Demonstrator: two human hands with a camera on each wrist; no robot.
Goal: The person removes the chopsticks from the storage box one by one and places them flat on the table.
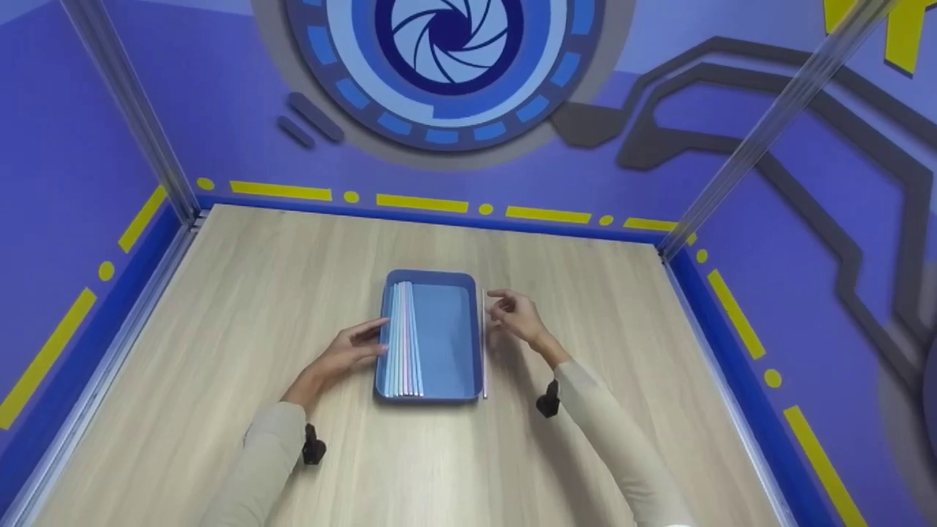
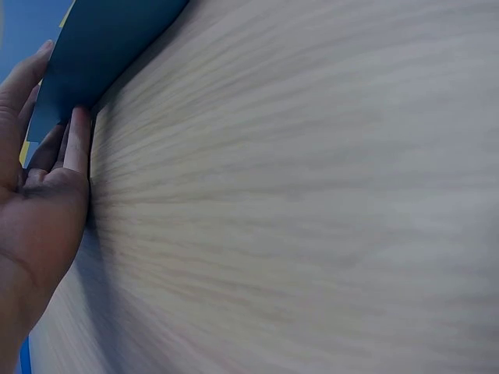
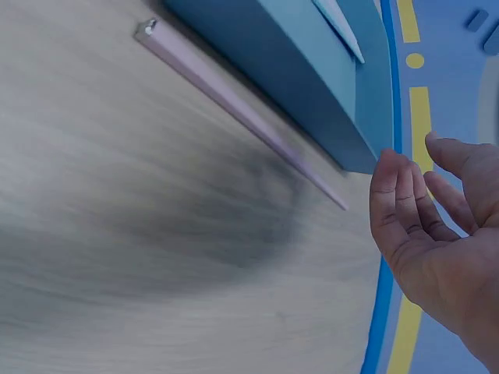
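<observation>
A blue rectangular tray point(image 1: 447, 337) lies on the table with several long, thin pastel straw-like sticks point(image 1: 404, 340) along its left side. At the tray's left rim rests my left hand point(image 1: 345, 356). In the left wrist view its fingers point(image 2: 79, 140) lie mostly straight against the tray's outer wall. One pink straw-like stick point(image 3: 226, 101) lies on the table just outside the tray's right wall, roughly parallel to it. Beside that stick's far part, my right hand point(image 1: 518, 316) hovers with loosely bent fingers and nothing in them; its shadow falls on the table.
The wooden table point(image 1: 293, 263) has blue panels point(image 1: 219, 132) with yellow dashes at its back and sides. Metal posts point(image 1: 143, 110) stand at the back corners. A small black device point(image 1: 313, 446) sits at each wrist.
</observation>
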